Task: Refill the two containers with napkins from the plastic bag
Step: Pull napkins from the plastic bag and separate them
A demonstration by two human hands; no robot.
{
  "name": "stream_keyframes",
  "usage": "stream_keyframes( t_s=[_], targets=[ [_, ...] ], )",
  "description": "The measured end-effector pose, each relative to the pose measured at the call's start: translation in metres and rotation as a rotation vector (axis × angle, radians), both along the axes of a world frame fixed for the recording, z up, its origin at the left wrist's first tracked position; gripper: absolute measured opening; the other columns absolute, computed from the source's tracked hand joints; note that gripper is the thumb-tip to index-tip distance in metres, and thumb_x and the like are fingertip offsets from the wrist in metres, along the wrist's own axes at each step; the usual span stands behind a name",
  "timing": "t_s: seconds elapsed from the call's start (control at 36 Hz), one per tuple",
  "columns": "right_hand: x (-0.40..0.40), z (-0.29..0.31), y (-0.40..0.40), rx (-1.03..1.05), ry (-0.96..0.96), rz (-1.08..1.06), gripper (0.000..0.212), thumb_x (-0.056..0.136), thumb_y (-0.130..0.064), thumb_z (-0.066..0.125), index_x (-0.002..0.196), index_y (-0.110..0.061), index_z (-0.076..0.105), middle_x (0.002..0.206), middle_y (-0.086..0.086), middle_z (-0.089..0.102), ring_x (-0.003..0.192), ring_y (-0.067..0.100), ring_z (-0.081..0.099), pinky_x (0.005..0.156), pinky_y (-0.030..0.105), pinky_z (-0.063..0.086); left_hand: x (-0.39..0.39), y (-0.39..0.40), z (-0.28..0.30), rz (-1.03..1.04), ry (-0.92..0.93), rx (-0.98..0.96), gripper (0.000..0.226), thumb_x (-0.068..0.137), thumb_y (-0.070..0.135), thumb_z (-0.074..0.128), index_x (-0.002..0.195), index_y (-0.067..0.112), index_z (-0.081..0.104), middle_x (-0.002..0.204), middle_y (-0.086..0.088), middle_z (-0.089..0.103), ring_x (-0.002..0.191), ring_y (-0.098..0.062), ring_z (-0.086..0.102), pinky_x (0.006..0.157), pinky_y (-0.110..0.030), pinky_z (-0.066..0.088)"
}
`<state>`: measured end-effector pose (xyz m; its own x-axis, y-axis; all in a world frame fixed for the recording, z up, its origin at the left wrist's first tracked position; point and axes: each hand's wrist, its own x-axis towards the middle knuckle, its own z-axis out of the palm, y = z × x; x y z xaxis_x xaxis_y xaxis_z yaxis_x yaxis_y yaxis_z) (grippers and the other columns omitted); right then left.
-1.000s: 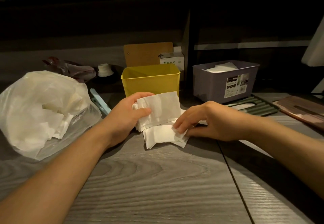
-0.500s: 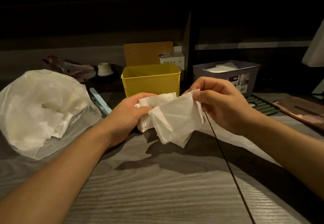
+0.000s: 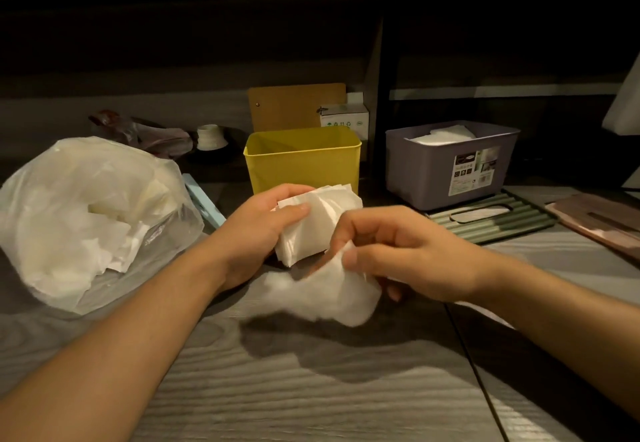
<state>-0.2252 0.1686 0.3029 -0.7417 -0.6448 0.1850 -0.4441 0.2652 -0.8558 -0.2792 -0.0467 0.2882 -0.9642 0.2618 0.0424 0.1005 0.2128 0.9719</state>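
Note:
My left hand (image 3: pixel 256 230) grips a folded stack of white napkins (image 3: pixel 311 223) just in front of the yellow container (image 3: pixel 301 161). My right hand (image 3: pixel 394 254) pinches a second bunch of napkins (image 3: pixel 329 289), blurred and hanging low over the table. The yellow container shows no napkins from here. To its right the purple container (image 3: pixel 450 164) holds white napkins near its rim. The clear plastic bag (image 3: pixel 83 213) with more napkins lies at the left.
A green ribbed lid (image 3: pixel 491 220) lies before the purple container, a brown lid (image 3: pixel 599 223) at far right. A light blue lid (image 3: pixel 202 199) pokes out beside the bag. Behind stand a wooden board (image 3: pixel 294 105), a small white box (image 3: pixel 344 119) and a dark wall.
My right hand lifted its napkins from the table up beside the left hand's stack, then dropped lower and nearer with them. My left hand stayed almost still.

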Motion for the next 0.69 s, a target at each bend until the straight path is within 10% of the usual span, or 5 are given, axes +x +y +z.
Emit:
stream_keyframes(
  t_s=[0.17, 0.28, 0.42, 0.53, 0.69],
  targets=[
    [0.001, 0.000, -0.007, 0.083, -0.020, 0.025, 0.013, 0.102, -0.003, 0.050, 0.096, -0.003, 0.061, 0.128, 0.000, 0.068, 0.073, -0.008, 0.063, 0.059, 0.013, 0.049, 0.005, 0.007, 0.006, 0.090, -0.020, 0.074, 0.032, 0.104, 0.045, 0.046, 0.107, 0.035, 0.076, 0.110, 0.003, 0.074, 0.110, -0.025, 0.066, 0.097, -0.046, 0.054],
    [-0.009, -0.007, -0.005, 0.064, 0.043, -0.137, 0.016, 0.101, -0.013, 0.052, 0.091, -0.018, 0.064, 0.126, -0.018, 0.067, 0.113, 0.002, 0.063, 0.090, 0.039, 0.059, 0.004, 0.008, 0.006, 0.104, -0.014, 0.076, 0.030, 0.106, 0.032, 0.046, 0.108, 0.031, 0.076, 0.108, 0.004, 0.075, 0.109, -0.023, 0.068, 0.098, -0.046, 0.054],
    [-0.024, -0.011, -0.001, -0.015, 0.169, -0.447, 0.011, 0.101, -0.022, 0.056, 0.097, -0.023, 0.067, 0.100, -0.009, 0.073, 0.092, 0.004, 0.067, 0.081, 0.031, 0.057, 0.005, 0.005, 0.006, 0.057, -0.022, 0.070, 0.030, 0.104, 0.038, 0.048, 0.113, 0.029, 0.075, 0.112, 0.004, 0.074, 0.109, -0.022, 0.067, 0.083, -0.035, 0.054],
    [-0.032, -0.013, 0.001, -0.139, 0.128, -0.599, 0.012, 0.103, -0.023, 0.054, 0.099, -0.020, 0.065, 0.096, 0.001, 0.072, 0.080, 0.013, 0.071, 0.071, 0.036, 0.062, 0.006, 0.004, 0.006, -0.003, -0.061, 0.119, 0.057, 0.078, 0.064, 0.052, 0.118, 0.030, 0.072, 0.117, 0.006, 0.073, 0.115, -0.017, 0.066, 0.100, -0.039, 0.051],
    [-0.042, -0.019, -0.003, -0.056, 0.207, -0.618, 0.011, 0.102, -0.026, 0.056, 0.100, -0.019, 0.064, 0.090, 0.007, 0.070, 0.085, 0.028, 0.066, 0.077, 0.050, 0.057, 0.005, 0.004, 0.003, -0.026, 0.035, 0.001, 0.048, 0.077, 0.042, 0.072, 0.123, 0.033, 0.066, 0.118, 0.004, 0.070, 0.108, -0.016, 0.068, 0.091, -0.036, 0.058]
  ],
)
